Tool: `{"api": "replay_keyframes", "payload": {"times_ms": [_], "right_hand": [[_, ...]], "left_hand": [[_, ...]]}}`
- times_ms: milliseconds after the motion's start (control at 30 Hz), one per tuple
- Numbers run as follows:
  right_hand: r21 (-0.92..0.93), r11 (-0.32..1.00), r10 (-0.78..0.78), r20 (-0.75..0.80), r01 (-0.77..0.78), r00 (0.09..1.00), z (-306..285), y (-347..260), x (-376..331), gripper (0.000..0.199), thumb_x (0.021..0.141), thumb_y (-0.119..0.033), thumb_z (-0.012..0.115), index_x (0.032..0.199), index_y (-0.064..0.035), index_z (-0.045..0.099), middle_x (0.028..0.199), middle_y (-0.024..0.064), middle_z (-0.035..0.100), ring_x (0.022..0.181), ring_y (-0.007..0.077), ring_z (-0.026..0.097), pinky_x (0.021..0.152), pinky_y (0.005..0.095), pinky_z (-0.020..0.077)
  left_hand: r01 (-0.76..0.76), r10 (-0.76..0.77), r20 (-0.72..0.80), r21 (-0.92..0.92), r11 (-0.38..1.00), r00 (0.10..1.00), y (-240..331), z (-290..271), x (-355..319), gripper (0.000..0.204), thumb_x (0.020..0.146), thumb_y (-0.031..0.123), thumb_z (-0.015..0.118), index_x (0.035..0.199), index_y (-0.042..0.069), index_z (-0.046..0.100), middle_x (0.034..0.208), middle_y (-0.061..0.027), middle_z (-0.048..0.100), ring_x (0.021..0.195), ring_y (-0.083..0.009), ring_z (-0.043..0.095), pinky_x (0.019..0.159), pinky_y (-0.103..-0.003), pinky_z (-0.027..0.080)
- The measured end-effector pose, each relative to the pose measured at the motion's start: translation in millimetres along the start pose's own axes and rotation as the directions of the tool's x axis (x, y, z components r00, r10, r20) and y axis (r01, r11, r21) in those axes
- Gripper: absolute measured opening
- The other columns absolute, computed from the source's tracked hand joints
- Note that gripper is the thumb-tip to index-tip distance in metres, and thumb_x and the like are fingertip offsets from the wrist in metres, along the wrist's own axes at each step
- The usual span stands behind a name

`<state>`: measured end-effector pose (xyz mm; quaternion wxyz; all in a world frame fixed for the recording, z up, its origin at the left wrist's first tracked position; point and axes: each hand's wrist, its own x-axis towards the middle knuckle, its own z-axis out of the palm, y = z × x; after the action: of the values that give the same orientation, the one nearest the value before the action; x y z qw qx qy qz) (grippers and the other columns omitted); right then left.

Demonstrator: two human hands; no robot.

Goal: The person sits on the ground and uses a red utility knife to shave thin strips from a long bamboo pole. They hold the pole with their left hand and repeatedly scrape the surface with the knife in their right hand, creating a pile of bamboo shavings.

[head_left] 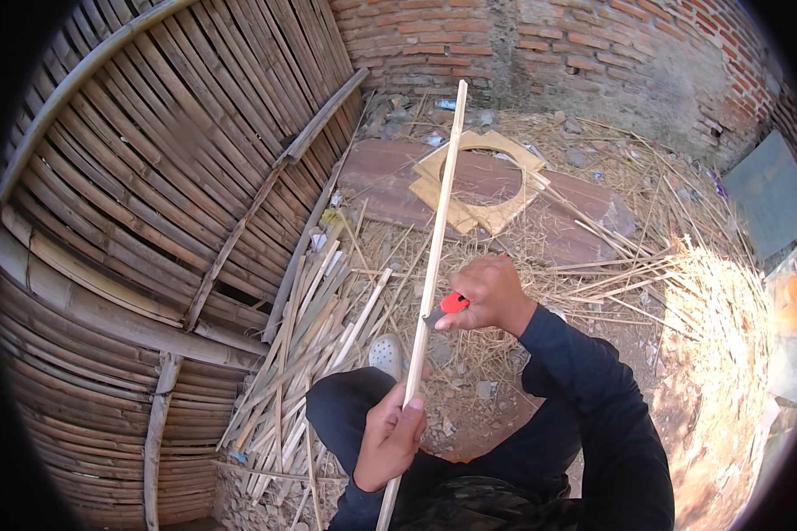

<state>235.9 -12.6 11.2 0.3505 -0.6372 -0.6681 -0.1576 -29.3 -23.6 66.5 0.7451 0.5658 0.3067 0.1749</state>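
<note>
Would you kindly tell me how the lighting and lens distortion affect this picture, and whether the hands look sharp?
In the head view, bright sun washes out the straw-strewn ground at right, while the left hand, right hand and wooden strip sit in softer shade; also in the head view, both hands look fairly sharp, and the bamboo wall curves toward the black rim.

Pale strip point(439, 221), lower end cut off by bottom edge; red handle point(454, 303) partly hidden by right hand point(492, 294)
</note>
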Motion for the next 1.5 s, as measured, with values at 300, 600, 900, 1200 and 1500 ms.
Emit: {"api": "replay_keyframes", "payload": {"times_ms": [300,600,900,1200,1500], "right_hand": [[-0.121,0.937,0.329,-0.007,-0.328,0.944,10.6,66.8,3.5,0.062,0.083,-0.067,0.052,0.063,-0.0091,0.064,0.052,0.013,0.056,0.051,0.0321,0.059,0.05,0.043,0.0452],[-0.296,0.799,0.537,-0.036,-0.523,0.843,-3.4,140.7,3.3,0.069,0.086,-0.068,0.045,0.072,-0.0046,0.067,0.063,0.022,0.061,0.064,0.0387,0.062,0.058,0.0487,0.0463],[-0.017,0.502,0.864,0.044,-0.865,0.501,-17.7,220.1,-70.3,0.074,0.093,-0.064,0.036,0.08,0.0035,0.063,0.074,0.023,0.062,0.073,0.0392,0.059,0.072,0.0462,0.0453],[0.377,0.735,0.538,0.18,-0.563,0.823,-26.3,66.2,0.4,0.051,0.091,-0.05,0.056,0.093,-0.0001,0.062,0.067,0.0125,0.053,0.062,0.0226,0.052,0.062,0.0357,0.0432],[0.21,0.92,0.309,0.134,-0.331,0.942,-26.2,47.0,1.9,0.046,0.086,-0.049,0.062,0.106,-0.0081,0.064,0.079,0.0123,0.063,0.076,0.0306,0.063,0.068,0.0375,0.0489]], "left_hand": [[0.083,-0.084,0.051,0.013,0.996,0.995,-14.6,0.7,-16.7,0.045,0.101,0.022,0.043,0.14,-0.001,0.04,0.058,0.0033,0.038,0.047,-0.0045,0.033,0.044,-0.019,0.028],[0.143,-0.148,0.121,0.049,0.989,0.982,-30.2,1.8,-43.3,0.044,0.102,0.023,0.043,0.14,0.001,0.039,0.059,0.0036,0.039,0.048,-0.0045,0.035,0.045,-0.019,0.028],[0.23,-0.214,0.229,-0.046,0.972,0.95,-50.6,-16.1,-45.7,0.036,0.104,0.021,0.034,0.135,0.002,0.043,0.06,0.0017,0.041,0.047,-0.005,0.036,0.046,-0.018,0.031],[0.046,0.002,0.147,-0.327,0.944,0.989,-21.0,-12.7,72.1,0.043,0.102,0.021,0.033,0.139,-0.001,0.036,0.063,-0.0065,0.052,0.041,-0.0099,0.039,0.048,-0.022,0.036],[0.044,-0.024,0.232,-0.084,0.995,0.973,13.8,-3.4,160.8,0.02,0.102,0.024,0.042,0.1,0.006,0.049,0.065,-0.0013,0.05,0.043,-0.0086,0.042,0.045,-0.02,0.036]]}}
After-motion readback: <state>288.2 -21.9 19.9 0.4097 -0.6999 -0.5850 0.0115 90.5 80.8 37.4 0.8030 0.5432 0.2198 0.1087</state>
